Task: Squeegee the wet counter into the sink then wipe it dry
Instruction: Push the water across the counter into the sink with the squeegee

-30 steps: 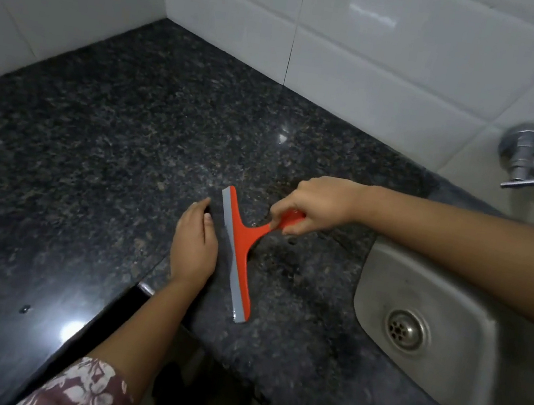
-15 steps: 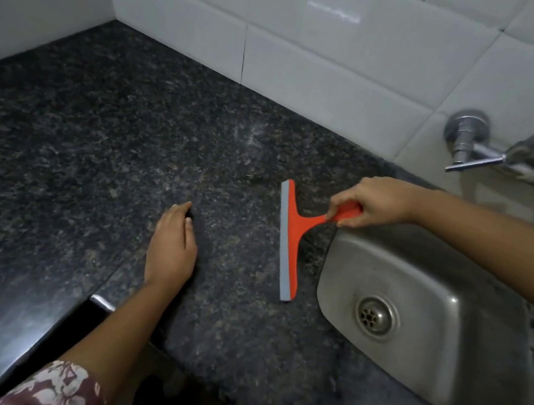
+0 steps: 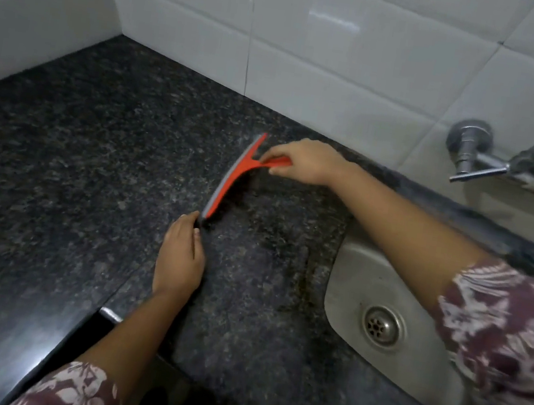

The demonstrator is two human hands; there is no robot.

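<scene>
Squeegee (image 3: 227, 180) in right hand (image 3: 306, 164) — on counter (image 3: 75, 156)

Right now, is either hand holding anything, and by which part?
The right hand grips the orange squeegee by its handle; the left hand lies open, holding nothing.

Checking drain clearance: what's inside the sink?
Inside the sink only bare steel and the drain strainer show. The rest lies under the patterned sleeve, so anything there is unseen.
</scene>
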